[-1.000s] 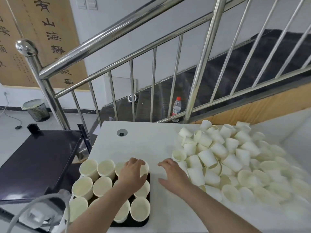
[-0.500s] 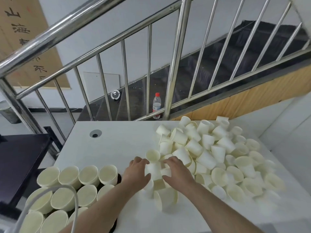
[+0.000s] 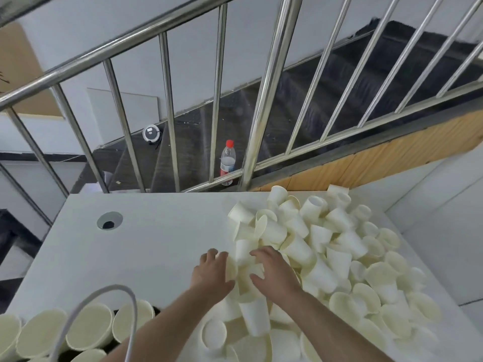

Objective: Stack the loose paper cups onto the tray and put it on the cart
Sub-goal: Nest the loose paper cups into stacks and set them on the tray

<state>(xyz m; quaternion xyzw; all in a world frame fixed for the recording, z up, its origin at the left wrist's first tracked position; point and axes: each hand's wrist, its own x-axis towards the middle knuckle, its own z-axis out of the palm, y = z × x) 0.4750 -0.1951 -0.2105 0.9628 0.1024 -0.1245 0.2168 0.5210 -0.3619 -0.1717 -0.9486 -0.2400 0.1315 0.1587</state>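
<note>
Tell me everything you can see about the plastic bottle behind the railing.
The plastic bottle is clear, with a red cap and a red and blue label low on its body. It stands upright on a dark stair step beyond the metal railing, behind the white table's far edge. A lower rail crosses its base. Nothing visibly touches it otherwise.

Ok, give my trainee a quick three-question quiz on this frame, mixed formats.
1. True or false: the water bottle stands on the table.
2. Where are both hands? A) on the tray's upright cups B) at the loose cup pile C) on the railing
3. Fill in: the table's round hole lies to the ___ of the pile.

Key: 1 false, it stands behind the railing; 2 B; 3 left.
</note>
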